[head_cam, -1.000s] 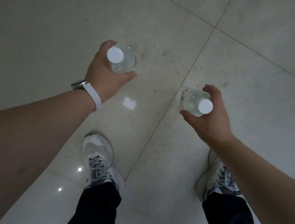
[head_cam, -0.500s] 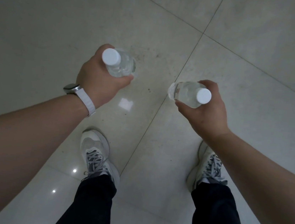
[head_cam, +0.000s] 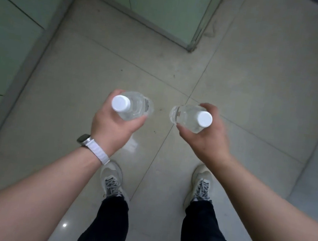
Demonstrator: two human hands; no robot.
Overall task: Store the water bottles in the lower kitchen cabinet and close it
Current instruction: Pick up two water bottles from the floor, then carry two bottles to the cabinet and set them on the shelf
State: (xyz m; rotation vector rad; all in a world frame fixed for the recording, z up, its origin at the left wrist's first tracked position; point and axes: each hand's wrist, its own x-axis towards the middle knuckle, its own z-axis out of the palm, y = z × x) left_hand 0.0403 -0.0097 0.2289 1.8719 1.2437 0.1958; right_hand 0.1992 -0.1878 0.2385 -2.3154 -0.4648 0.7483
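Tiled floor (head_cam: 258,88), green cabinet fronts (head_cam: 164,6) ahead. Left grip (head_cam: 113,128) curled round left bottle (head_cam: 137,107); right grip (head_cam: 205,140) curled round right bottle (head_cam: 184,117).

Left hand (head_cam: 113,129), right hand (head_cam: 206,144) curled, gripping.

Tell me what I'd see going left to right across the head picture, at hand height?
Green cabinet → wristwatch → left bottle, gripped by the left hand → right bottle, gripped by the right hand.

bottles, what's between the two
Nothing: the head view shows only bare floor tile in the gap between the left bottle and the right bottle.
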